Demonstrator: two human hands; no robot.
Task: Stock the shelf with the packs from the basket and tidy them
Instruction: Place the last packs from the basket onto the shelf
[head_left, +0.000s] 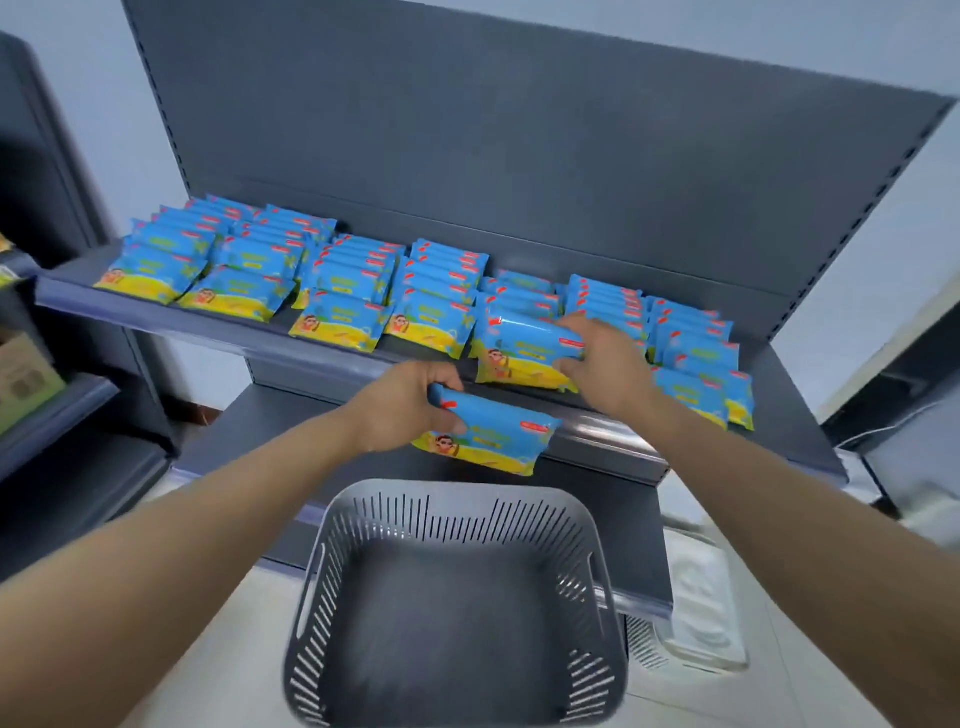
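Two packs gripped: left hand (402, 402) below shelf (156, 317), right hand (605, 358) on it.

Print on the packs (337, 325) blurs unreadably; the left edge crops the cardboard box (26, 382).

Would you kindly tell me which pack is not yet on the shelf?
The pack gripped by the left hand, below the shelf edge; every other sits on it.
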